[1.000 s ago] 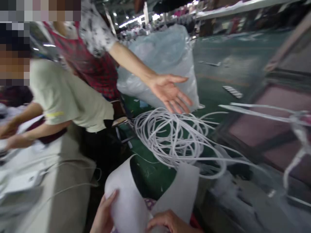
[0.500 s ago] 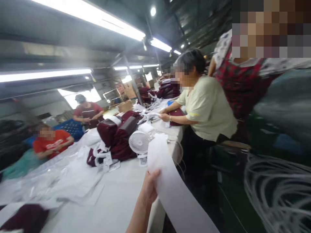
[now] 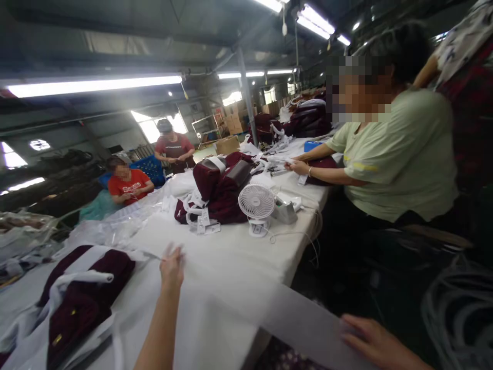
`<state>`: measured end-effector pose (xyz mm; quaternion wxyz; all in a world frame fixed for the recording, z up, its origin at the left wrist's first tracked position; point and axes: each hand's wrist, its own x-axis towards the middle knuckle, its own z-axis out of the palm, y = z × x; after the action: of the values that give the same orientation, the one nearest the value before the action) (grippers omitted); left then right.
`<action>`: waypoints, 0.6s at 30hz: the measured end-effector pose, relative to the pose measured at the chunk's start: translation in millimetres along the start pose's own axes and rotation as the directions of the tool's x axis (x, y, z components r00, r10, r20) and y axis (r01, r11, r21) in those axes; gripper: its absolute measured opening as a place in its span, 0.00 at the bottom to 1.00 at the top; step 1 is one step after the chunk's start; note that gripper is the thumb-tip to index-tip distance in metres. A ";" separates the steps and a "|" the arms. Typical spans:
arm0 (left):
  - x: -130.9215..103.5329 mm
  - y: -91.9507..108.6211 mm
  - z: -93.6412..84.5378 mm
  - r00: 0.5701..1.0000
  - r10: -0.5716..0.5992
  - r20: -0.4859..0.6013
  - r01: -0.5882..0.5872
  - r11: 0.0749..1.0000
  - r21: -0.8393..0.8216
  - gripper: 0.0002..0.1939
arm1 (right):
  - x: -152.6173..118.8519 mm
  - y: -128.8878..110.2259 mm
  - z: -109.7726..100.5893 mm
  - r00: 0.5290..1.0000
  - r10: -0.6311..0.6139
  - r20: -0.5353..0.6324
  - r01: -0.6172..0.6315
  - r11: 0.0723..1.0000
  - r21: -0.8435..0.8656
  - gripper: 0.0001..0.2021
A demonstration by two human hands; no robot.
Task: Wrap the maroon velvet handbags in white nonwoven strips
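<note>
A long white strip [image 3: 304,316], which looks like paper or thin foam, stretches across the table's corner between my two hands. My left hand [image 3: 172,267] is slightly blurred, its fingers closed at the strip's far left end. At the lower right, my right hand [image 3: 372,336] grips the other part of the strip, beyond the table edge. To the left of my left hand lies a maroon bag [image 3: 119,264] with gold-coloured fittings and white wrapping around its handle. Part of the strip blends into the white table [image 3: 215,308] beneath it.
A small white fan [image 3: 257,201] stands near the table's right edge, its cable hanging down. Maroon bags [image 3: 227,192] are piled behind it. A person in a pale green shirt [image 3: 400,154] works at the right; two people in red sit or stand across the table.
My left hand has moved left over the table with the strip, which now lies lower and flatter. My right hand has come into view on the strip. The view has turned left.
</note>
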<state>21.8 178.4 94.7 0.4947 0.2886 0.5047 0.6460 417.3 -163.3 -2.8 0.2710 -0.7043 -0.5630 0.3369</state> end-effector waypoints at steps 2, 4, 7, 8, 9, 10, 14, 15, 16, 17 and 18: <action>25.4 10.4 -19.6 0.992 0.026 -0.122 -0.022 0.999 0.037 0.24 | 22.1 -15.0 -25.0 0.998 -0.023 0.060 0.027 0.997 -0.072 0.17; 44.3 20.2 -39.9 0.969 0.047 -0.240 -0.030 0.997 0.076 0.21 | 41.8 -24.7 -47.5 0.992 -0.033 0.121 0.045 0.994 -0.104 0.14; 59.0 30.1 -68.9 0.927 0.062 -0.370 -0.017 0.992 0.124 0.12 | 66.0 -30.5 -71.9 0.988 -0.067 0.142 0.081 0.992 -0.097 0.16; 60.7 31.6 -77.5 0.916 0.060 -0.398 -0.005 0.990 0.138 0.09 | 73.3 -31.1 -77.3 0.988 -0.084 0.130 0.096 0.991 -0.092 0.17; 61.1 32.0 -85.4 0.905 0.053 -0.422 0.012 0.988 0.152 0.08 | 80.4 -31.5 -81.4 0.988 -0.098 0.116 0.108 0.990 -0.090 0.19; 60.7 31.6 -92.4 0.894 0.043 -0.445 0.035 0.986 0.164 0.07 | 87.3 -31.7 -84.2 0.989 -0.106 0.104 0.116 0.989 -0.092 0.20; 57.9 23.9 -113.1 0.858 -0.029 -0.513 0.149 0.970 0.194 0.09 | 111.6 -33.0 -86.5 0.991 -0.107 0.076 0.116 0.986 -0.122 0.20; 58.0 21.4 -116.7 0.852 -0.045 -0.521 0.172 0.965 0.197 0.09 | 116.3 -33.3 -85.7 0.992 -0.106 0.073 0.114 0.986 -0.122 0.20; 58.6 18.9 -119.9 0.849 -0.060 -0.525 0.190 0.962 0.198 0.09 | 120.3 -33.5 -84.6 0.992 -0.105 0.070 0.112 0.987 -0.116 0.20; 59.7 16.7 -122.5 0.849 -0.070 -0.524 0.203 0.959 0.199 0.10 | 123.8 -33.7 -83.4 0.993 -0.102 0.065 0.109 0.988 -0.105 0.20; 61.0 14.7 -124.8 0.852 -0.077 -0.518 0.209 0.957 0.202 0.10 | 126.8 -33.7 -82.2 0.993 -0.101 0.060 0.106 0.990 -0.092 0.20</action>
<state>-113.2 189.4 60.3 0.3520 0.1311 0.7140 0.5908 478.5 -32.4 52.8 0.2388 -0.6767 -0.6214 0.3143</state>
